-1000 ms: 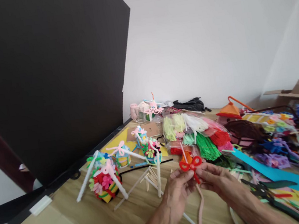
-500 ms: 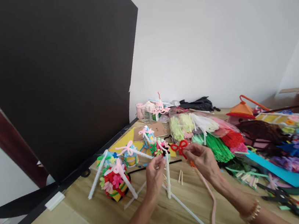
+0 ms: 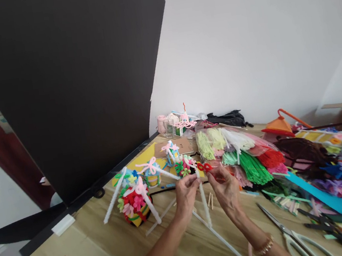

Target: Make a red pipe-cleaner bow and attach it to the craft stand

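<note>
Near the middle of the table, my left hand [image 3: 185,197] pinches the upper end of a white fuzzy pipe-cleaner stick [image 3: 205,206], which hangs down from the fingertips. My right hand [image 3: 226,190] is closed on a red pipe-cleaner bow [image 3: 205,167], its loops sticking out to the left of the fingers. The bow is close to the stick's top; whether they touch I cannot tell. Just behind stands a small pot of pink and green fuzzy flowers [image 3: 184,166]. To the left are a red and yellow flower box [image 3: 136,205] and a blue and yellow pot [image 3: 152,177], with white fuzzy sticks around them.
Bundles of green pipe cleaners [image 3: 254,167] in plastic lie behind my right hand. Scissors [image 3: 289,230] and black-handled pliers [image 3: 327,224] are at the right front, beside a blue strip [image 3: 320,196]. An orange lantern-like piece [image 3: 279,127] stands farther back. A black panel [image 3: 82,85] rises at the left.
My right hand has brought the red bow closer to my left hand and the white stick. The stick now leans slightly. The view has shifted, and the scissors show at the right.
</note>
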Motion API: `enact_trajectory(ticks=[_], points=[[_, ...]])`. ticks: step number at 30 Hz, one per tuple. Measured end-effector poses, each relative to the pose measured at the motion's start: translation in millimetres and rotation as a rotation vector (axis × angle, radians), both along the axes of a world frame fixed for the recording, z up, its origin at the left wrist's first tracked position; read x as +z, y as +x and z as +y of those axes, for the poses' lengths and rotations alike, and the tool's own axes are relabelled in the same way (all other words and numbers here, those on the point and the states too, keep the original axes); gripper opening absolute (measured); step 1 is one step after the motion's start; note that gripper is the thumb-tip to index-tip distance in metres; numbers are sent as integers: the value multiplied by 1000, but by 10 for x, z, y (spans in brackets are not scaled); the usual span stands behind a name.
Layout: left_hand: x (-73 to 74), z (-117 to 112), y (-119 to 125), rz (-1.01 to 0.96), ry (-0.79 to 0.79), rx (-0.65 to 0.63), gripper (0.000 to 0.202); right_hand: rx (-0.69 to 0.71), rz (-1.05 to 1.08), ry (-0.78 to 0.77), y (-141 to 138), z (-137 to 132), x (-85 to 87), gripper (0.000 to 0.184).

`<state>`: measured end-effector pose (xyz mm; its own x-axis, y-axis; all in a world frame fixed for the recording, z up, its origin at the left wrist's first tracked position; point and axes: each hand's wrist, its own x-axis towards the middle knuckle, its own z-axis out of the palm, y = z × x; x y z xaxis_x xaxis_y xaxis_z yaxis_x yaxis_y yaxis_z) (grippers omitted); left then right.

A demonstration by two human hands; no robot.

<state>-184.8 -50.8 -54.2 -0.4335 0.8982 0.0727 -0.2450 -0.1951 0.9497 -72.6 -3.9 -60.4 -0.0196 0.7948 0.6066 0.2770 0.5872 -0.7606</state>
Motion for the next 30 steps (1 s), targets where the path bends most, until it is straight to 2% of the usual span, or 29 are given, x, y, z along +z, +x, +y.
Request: enact_trajectory(ticks=[7,13,20,25,30], points=[[-97,45,64,29,57,-6,23,-56,-77,92,-4,-45,12,14],[-71,35,116,29,78,-17,23,-31,-183,167,-35,-128,69,13],[-59,24,119,36,99,5,21,-30,-263,198,-55,-135,85,9],[-102,42,108,79,114,15,17,-36,-325,207,-57,-130,52,8],[-166,58,73,150,132,34,13,-29,-427,225,-56,-159,97,11]])
